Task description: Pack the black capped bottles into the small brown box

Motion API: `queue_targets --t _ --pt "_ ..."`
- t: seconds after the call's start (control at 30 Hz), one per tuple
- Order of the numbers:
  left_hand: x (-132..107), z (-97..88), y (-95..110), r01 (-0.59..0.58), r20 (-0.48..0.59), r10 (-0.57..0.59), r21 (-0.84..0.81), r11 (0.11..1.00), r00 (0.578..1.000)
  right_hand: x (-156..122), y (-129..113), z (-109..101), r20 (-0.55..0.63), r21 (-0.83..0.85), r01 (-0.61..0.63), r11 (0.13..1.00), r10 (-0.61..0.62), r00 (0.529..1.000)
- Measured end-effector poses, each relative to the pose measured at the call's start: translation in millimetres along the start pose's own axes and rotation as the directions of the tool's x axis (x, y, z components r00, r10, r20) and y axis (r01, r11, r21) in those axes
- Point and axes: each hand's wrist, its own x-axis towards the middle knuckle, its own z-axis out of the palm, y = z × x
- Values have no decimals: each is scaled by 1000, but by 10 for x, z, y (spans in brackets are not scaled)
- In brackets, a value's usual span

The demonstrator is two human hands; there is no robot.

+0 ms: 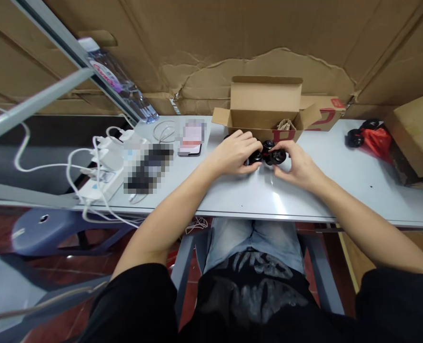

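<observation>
My left hand (238, 153) curls over a few small glossy black round parts (255, 157) on the white table, and its fingers partly cover them. My right hand (294, 164) holds another black round part (277, 156) between thumb and fingers, close beside the left hand. A further black part (268, 145) sits between the hands; a bit of red shows near it. What exactly these parts are, I cannot make out. Just behind the hands stands an open cardboard box (265, 119), flaps spread, with crumpled brown paper (286, 125) at its right end.
Left on the table (343, 190) lie a phone (190, 138), a blurred-out dark object (149, 169) and a white power strip (102, 183) with cables. A water bottle (120, 83) leans by the metal frame. Rightward are a red bag (377, 142) with black parts and a large carton (417, 131).
</observation>
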Motion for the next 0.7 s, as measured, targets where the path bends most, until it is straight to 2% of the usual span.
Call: queue_targets --t 0.1,0.2,0.33,0.43,0.5,0.6,0.67,0.7 --pt "1 -32 -34 33 -25 -33 -5 999 999 48 11 -5 47 -14 23 1000 -23 999" --pt "-29 -118 -104 125 -66 -128 -44 991 990 78 16 2 103 -85 43 995 -34 994" --pt "-128 -222 -262 272 -162 -284 -89 958 945 86 -38 66 173 -254 52 966 -7 985" --pt "-239 -215 -371 317 -192 -335 -118 941 922 89 -70 62 157 -312 2 950 50 986" --pt "-315 -174 -415 304 -190 -326 -135 943 926 94 -36 -2 168 -261 17 965 28 985" --pt "-398 -111 -431 255 -193 -280 -146 956 940 104 88 -131 206 -76 115 990 -98 974" --pt "-416 -91 -415 272 -220 -301 -151 950 928 110 164 -176 206 -6 147 989 -143 968" --pt "-414 -87 -402 308 -242 -340 -158 938 909 112 186 -177 201 -1 143 990 -140 970"
